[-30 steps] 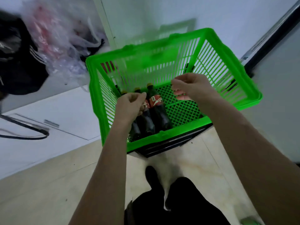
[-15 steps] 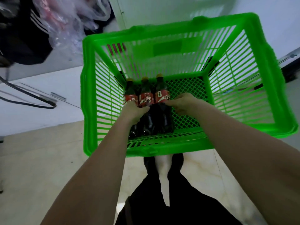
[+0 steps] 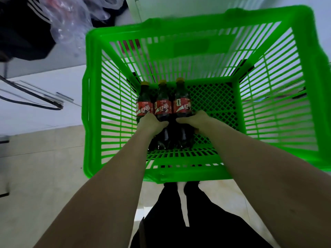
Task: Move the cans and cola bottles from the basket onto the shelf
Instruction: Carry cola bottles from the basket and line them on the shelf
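**Both hands on the bottles in the basket**

Head view: the green basket holds three cola bottles lying side by side on its mesh floor, caps away from the person. Since half a second ago, both hands have closed in lower on them. The left hand curls around the left bottles; the right hand wraps the rightmost one.

Plain indoor room, tiled floor, white wall, plastic bags, type unclear
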